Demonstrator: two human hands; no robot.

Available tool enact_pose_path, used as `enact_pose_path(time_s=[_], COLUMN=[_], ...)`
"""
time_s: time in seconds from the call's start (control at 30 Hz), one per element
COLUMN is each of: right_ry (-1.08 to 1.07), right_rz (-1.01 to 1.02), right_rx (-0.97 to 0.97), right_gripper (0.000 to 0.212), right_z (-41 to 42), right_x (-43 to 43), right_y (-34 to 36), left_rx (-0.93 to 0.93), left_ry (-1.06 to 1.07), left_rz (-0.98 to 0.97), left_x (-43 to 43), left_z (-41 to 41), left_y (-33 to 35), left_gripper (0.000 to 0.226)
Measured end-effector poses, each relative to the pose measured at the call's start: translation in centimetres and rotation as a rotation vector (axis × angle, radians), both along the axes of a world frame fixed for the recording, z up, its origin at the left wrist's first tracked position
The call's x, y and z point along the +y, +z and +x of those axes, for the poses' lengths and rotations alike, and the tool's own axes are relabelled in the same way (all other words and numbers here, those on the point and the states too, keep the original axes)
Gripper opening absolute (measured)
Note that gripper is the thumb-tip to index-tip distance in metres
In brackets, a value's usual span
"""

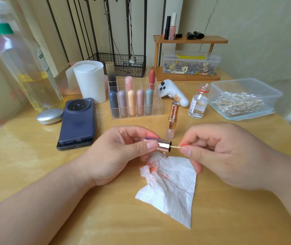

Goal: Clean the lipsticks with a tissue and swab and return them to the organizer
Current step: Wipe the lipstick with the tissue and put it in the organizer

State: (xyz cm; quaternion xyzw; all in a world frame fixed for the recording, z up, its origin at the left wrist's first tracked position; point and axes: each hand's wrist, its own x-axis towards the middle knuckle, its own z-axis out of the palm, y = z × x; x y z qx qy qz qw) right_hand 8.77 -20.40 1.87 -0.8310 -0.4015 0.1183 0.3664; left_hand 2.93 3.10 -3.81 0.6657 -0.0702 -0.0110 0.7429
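- The left hand (118, 156) holds a shiny pink-gold cap (164, 145) sideways above the table (35, 174). Its thumb and curled fingers are closed round the cap, and the open end faces right.
- The right hand (225, 154) pinches a swab (175, 147) between thumb and forefinger, the other fingers tucked in. Only a short piece of the wooden stick shows. Its far end goes into the mouth of the cap, so I cannot see the tip.
- A crumpled tissue (171, 188) lies flat on the table under and between both hands, smeared red-orange at its upper left corner.
- The uncapped lipstick (173, 119) stands upright on the table just behind the hands, close to the front right corner of the organizer (137, 115).
- The organizer is clear plastic. Five capped tubes stand in its front row: dark blue, mauve, peach, pink and grey-blue. A pale pink one, a red one and a square black-and-gold one stand in the rows behind.
- To the right of the lipstick is an open vial (198, 103) of clear liquid, and beyond it a clear tub (247, 85) full of swabs.
- A tissue roll (90, 82) stands left of the organizer. In front of it a dark blue phone (77, 121) lies on top of another device.
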Motion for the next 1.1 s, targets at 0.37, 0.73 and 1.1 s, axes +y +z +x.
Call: enact_pose_path(time_s=[0.37, 0.73, 1.1], right_ry=[0.002, -0.063, -0.101], right_rz=[-0.076, -0.111, -0.086], right_rx=[0.131, 0.083, 0.073], right_gripper=[0.014, 0.017, 0.019], right_z=[-0.17, -0.21, 0.05], right_x=[0.2, 0.28, 0.3], right_y=[0.02, 0.04, -0.02], left_rx=[-0.005, -0.015, -0.007], left_ry=[-0.021, 0.009, -0.027], left_rz=[-0.037, -0.058, -0.051], left_x=[0.17, 0.16, 0.29], left_z=[0.1, 0.19, 0.24], left_y=[-0.12, -0.27, -0.08], left_gripper=[0.024, 0.021, 0.022])
